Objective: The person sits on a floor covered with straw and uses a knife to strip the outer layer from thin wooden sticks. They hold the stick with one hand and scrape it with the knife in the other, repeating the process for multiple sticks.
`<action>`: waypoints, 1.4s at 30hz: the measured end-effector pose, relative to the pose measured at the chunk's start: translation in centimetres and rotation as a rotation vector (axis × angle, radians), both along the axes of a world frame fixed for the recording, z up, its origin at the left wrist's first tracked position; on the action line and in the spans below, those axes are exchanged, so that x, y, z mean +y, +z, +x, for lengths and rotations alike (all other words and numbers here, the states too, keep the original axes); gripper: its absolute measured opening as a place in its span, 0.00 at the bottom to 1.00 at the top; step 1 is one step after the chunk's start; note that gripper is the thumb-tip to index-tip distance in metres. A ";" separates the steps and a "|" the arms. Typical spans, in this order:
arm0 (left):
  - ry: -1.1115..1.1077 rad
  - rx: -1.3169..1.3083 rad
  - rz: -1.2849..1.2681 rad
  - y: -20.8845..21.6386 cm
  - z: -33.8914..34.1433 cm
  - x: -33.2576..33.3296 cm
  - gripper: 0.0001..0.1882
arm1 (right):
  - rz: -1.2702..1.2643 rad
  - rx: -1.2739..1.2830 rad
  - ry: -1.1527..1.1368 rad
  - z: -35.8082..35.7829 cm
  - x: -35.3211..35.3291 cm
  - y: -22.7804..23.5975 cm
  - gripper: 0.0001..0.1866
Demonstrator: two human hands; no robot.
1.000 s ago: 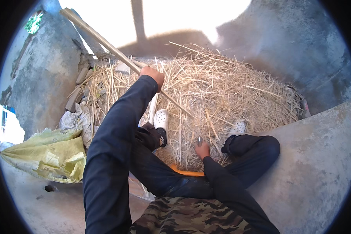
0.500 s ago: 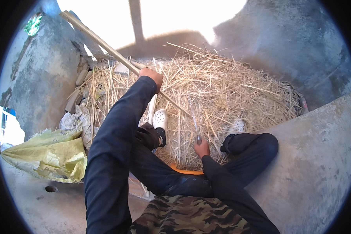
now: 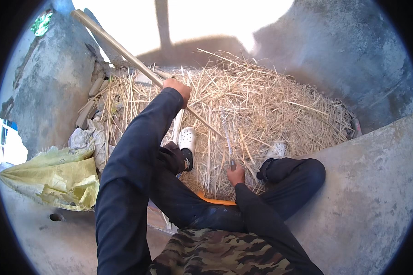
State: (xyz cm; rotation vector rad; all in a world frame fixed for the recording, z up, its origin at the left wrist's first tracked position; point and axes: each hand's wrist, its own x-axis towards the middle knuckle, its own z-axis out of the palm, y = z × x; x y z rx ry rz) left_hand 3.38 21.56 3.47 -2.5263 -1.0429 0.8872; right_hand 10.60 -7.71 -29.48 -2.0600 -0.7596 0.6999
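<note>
My left hand (image 3: 178,90) is closed round a long pale stick (image 3: 119,49), split bamboo or wood by its look. Its thick end reaches to the upper left, and the thinner end slants down to the right over the straw. Lower and to the right, my right hand (image 3: 236,174) grips the dark handle of a knife (image 3: 231,150). The narrow shiny blade points away from me, close to the stick's lower tip. Whether blade and stick touch, I cannot tell. A heap of dry straw and shavings (image 3: 275,105) lies under both hands.
My feet in white clogs (image 3: 186,139) rest on the straw, knees bent. An orange object (image 3: 215,200) shows beneath my legs. At the left lie a yellow woven sack (image 3: 55,178) and broken bricks (image 3: 88,112). Concrete walls (image 3: 344,50) stand behind and at the sides.
Almost nothing differs. The whole view has shifted slightly; both hands keep their holds on the stick and the knife.
</note>
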 end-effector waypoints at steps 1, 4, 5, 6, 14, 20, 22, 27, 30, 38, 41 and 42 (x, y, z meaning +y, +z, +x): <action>-0.013 0.013 -0.012 0.1 0.3 0.0 0.15 | -0.268 -0.013 0.046 0.4 -1.2 -3.0 0.10; -0.001 0.026 0.027 0.1 0.6 -0.5 0.16 | -0.516 0.291 0.013 1.2 -0.2 -2.5 0.09; 0.005 -0.063 0.073 -0.8 -0.1 0.1 0.18 | -0.525 0.450 -0.016 1.2 -0.5 -1.4 0.08; 0.015 -0.051 0.056 -0.9 -0.3 0.2 0.19 | -0.474 0.525 -0.056 1.2 -0.5 -0.2 0.08; 0.045 -0.027 0.009 -0.8 -0.9 0.9 0.20 | 0.385 0.039 -0.051 -0.1 2.1 5.3 0.09; 0.053 0.007 0.007 -0.4 -0.6 0.7 0.17 | -0.516 0.543 -0.022 1.4 -0.6 -1.1 0.05; 0.059 -0.013 0.002 -0.3 -1.1 1.0 0.17 | -0.453 0.732 -0.038 1.5 -0.8 -0.5 0.05; -0.037 -0.084 0.045 0.4 -0.5 1.0 0.19 | -0.277 0.939 -0.029 1.9 0.9 1.7 0.07; -0.087 -0.140 0.119 1.2 0.8 0.8 0.17 | -0.274 0.882 -0.027 2.1 2.5 0.5 0.08; -0.036 -0.113 0.099 -0.9 1.4 2.1 0.14 | 0.052 0.099 0.001 0.8 4.2 6.2 0.06; 0.034 -0.096 0.073 -0.9 0.5 3.0 0.15 | 0.319 0.033 0.083 1.4 5.7 7.6 0.09; 0.047 -0.096 0.066 -0.9 0.4 3.4 0.15 | 0.258 0.000 0.054 1.1 5.2 6.6 0.09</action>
